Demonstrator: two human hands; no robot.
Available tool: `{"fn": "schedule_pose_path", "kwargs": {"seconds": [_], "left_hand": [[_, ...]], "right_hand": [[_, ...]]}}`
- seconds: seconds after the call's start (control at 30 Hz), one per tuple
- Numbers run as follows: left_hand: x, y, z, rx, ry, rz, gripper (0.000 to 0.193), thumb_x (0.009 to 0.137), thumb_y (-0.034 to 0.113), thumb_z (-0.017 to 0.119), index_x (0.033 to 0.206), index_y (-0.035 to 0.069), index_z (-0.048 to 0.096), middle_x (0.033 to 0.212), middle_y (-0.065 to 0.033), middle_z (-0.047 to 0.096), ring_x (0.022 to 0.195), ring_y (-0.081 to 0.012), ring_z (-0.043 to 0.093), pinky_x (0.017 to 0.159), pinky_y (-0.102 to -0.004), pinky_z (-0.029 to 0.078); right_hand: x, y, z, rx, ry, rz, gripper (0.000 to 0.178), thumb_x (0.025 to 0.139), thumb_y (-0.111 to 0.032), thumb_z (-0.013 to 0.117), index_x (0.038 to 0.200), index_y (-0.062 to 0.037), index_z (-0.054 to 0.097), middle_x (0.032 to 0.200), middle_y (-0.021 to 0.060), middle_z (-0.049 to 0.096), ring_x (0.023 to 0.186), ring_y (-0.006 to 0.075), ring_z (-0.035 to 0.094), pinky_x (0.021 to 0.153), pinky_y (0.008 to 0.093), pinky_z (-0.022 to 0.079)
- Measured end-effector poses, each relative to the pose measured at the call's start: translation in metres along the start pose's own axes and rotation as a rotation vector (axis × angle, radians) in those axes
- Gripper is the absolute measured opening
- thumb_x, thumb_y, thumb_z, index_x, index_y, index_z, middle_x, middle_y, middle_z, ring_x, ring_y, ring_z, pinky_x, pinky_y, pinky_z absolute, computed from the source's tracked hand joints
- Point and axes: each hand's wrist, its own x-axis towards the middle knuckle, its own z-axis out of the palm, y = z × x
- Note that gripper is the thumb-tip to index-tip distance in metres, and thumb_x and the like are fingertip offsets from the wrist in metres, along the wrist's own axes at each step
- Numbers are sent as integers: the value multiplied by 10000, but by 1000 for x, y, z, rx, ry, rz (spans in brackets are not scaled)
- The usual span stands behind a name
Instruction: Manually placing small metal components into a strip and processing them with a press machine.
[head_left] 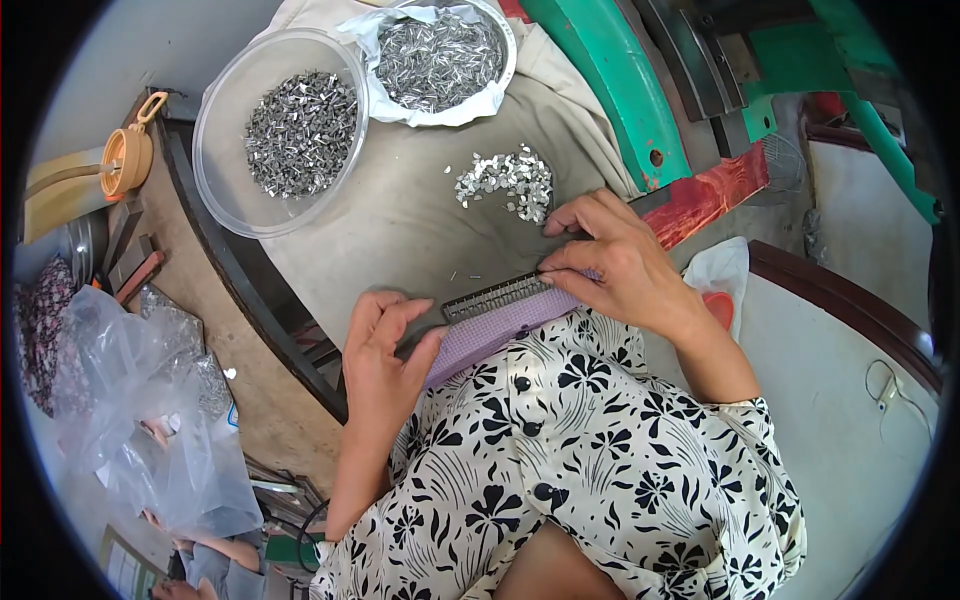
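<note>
A narrow black slotted strip (497, 296), filled with a row of small metal pieces, lies slantwise on a purple checked cloth (490, 335) at the table's near edge. My right hand (618, 255) pinches its right end between thumb and finger, another fingertip pointing toward the loose pile. At the other end, my left hand (385, 340) is open, thumb and forefinger spread beside the strip; I cannot tell whether it touches. A heap of small flat silvery pieces (508, 182) sits just beyond my right hand. Two tiny slivers (474, 276) lie beyond the strip.
A clear plastic tub (215, 165) of small metal parts and a paper-lined bowl (508, 60) of thin metal pins stand at the back. Green machinery (610, 90) rises at the right. Plastic bags (140, 400) and an orange clamp-like fitting (128, 160) are at the left. Another person (215, 570) appears lower left.
</note>
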Motion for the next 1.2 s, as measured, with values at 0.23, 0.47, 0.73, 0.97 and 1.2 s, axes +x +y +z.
{"fn": "schedule_pose_path", "kwargs": {"seconds": [0.23, 0.47, 0.73, 0.97, 1.2], "left_hand": [[-1, -2, 5, 16, 12, 51, 344, 674, 23, 817, 1001, 0, 711, 970, -115, 590, 929, -294, 577, 807, -365, 481], [0, -2, 8, 53, 31, 99, 346, 668, 31, 824, 996, 12, 715, 967, -99, 596, 916, -285, 569, 789, -365, 478], [1, -2, 12, 57, 54, 111, 320, 672, 37, 827, 972, 23, 714, 955, -88, 599, 903, -280, 567, 772, -361, 475], [-2, -6, 14, 65, 88, 119, 305, 676, 39, 828, 957, 24, 709, 958, -88, 603, 892, -279, 566, 757, -371, 474], [-10, -13, 25, 109, 180, 153, 280, 727, 120, 812, 983, 69, 709, 977, -67, 618, 888, -270, 581, 767, -386, 431]], "right_hand": [[-11, 4, 3, 87, 65, 58, 151, 727, -94, 797, 862, -48, 750, 1023, 71, 621, 998, 264, 577, 830, 372, 494], [-5, -2, 8, 7, 53, 69, 152, 720, -142, 797, 831, -55, 740, 1016, 60, 608, 996, 265, 559, 849, 380, 478], [-2, 0, 8, 29, 40, 77, 133, 726, -132, 787, 815, -50, 733, 1006, 55, 603, 1000, 264, 551, 856, 383, 470], [-12, 6, 3, 66, 129, 4, 186, 712, -100, 809, 886, -63, 755, 1043, 78, 634, 1003, 266, 578, 840, 361, 469], [-44, 25, -3, -179, 390, 136, 194, 731, -39, 783, 920, -65, 751, 959, 75, 655, 919, 263, 598, 805, 360, 479]]}}
